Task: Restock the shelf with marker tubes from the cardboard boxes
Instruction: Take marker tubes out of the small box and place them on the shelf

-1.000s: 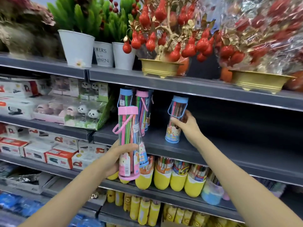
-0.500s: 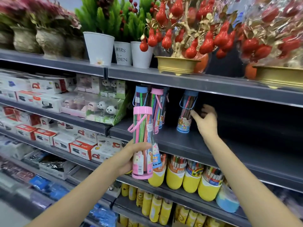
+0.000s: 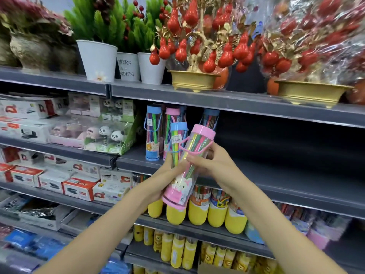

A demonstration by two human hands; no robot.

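Observation:
My left hand (image 3: pixel 158 181) grips two marker tubes in front of the grey shelf (image 3: pixel 286 177). One is a pink-capped tube (image 3: pixel 185 175) tilted to the right. The other is a blue-capped tube (image 3: pixel 177 139) behind it, upright. My right hand (image 3: pixel 214 165) holds the pink-capped tube at its middle, fingers curled round it just below its pink handle. Three tubes stand on the shelf's left part: a blue-capped one (image 3: pixel 152 135), a pink-capped one (image 3: pixel 170 117) and a blue-capped one further back (image 3: pixel 211 117).
Right of the standing tubes the shelf is dark and bare. Yellow-based marker tubs (image 3: pixel 197 211) line the shelf below. Panda toys (image 3: pixel 110 135) and stapler boxes (image 3: pixel 79 187) fill the left bays. Potted plants (image 3: pixel 97 58) and gold-potted red ornaments (image 3: pixel 194 82) stand on the top shelf.
My right hand left the blue-capped tube at the back of the shelf and came back to take hold of the pink-capped tube, which now tilts right. The view shifted slightly left.

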